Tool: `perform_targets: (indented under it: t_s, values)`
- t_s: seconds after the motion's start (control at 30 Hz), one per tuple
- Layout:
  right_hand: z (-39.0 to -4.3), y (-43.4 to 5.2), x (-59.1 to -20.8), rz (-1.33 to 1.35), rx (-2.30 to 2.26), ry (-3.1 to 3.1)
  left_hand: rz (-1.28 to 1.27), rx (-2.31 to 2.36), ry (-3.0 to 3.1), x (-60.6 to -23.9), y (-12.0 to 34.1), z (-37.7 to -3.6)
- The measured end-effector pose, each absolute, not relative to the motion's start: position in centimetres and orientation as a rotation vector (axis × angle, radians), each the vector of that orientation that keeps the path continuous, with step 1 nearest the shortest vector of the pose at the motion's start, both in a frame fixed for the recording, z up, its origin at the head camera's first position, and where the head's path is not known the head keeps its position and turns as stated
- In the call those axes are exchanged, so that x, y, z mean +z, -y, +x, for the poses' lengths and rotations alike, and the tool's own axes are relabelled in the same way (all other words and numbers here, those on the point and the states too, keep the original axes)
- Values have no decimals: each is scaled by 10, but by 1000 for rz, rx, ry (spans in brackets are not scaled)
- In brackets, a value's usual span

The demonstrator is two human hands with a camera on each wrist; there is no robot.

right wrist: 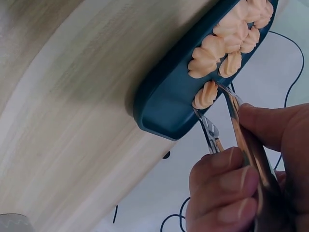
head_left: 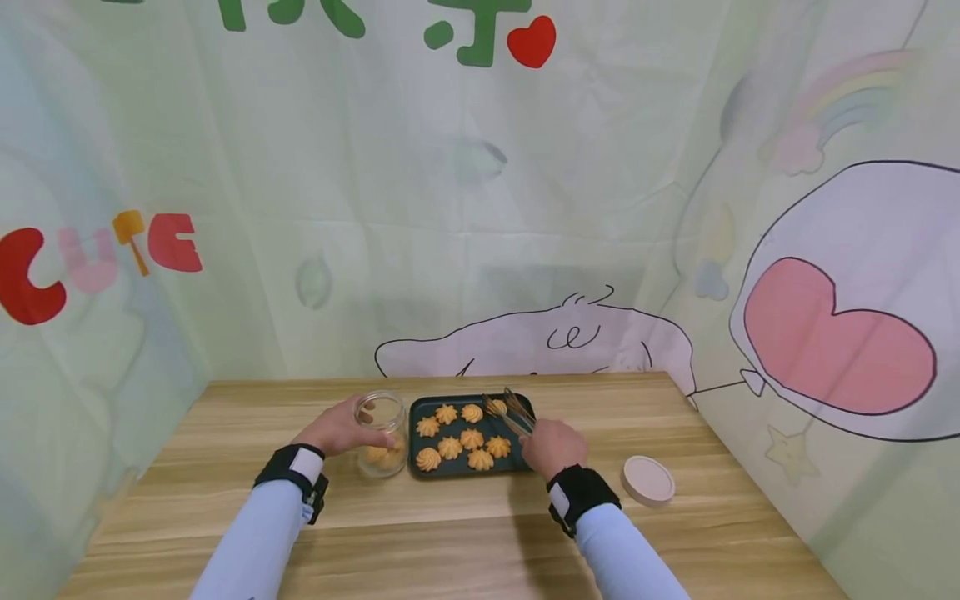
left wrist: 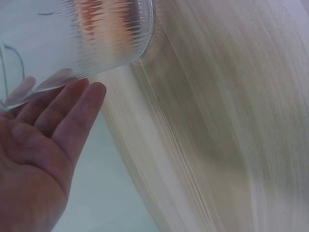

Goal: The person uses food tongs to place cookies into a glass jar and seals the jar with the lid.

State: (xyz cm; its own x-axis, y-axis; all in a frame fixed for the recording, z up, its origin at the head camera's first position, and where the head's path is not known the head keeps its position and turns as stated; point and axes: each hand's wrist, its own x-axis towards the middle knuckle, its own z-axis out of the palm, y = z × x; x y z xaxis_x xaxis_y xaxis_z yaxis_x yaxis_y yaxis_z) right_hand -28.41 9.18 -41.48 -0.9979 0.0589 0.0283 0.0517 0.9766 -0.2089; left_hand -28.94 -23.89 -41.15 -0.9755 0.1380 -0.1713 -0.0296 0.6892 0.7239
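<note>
The right hand (head_left: 553,446) squeezes tongs (right wrist: 227,123) onto a piped cookie (right wrist: 206,95) at the tray's (head_left: 420,408) far right corner (a brittle one, likely); too hard a pinch could crumble it. The left hand (head_left: 336,427) steadies the jar (head_left: 382,433) left of the tray.

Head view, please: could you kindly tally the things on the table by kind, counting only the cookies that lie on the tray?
Tray: 1
Glass jar: 1
Cookies on the tray: 9
Tongs: 1
Lid: 1
Total: 13
</note>
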Motion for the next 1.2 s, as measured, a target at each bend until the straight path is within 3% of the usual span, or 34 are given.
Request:
perform_targets:
  t_s: [1.2]
  values:
    - [-248, -103, -422, 0, 317, 2953, 85, 1156, -2693, -410, 239, -289]
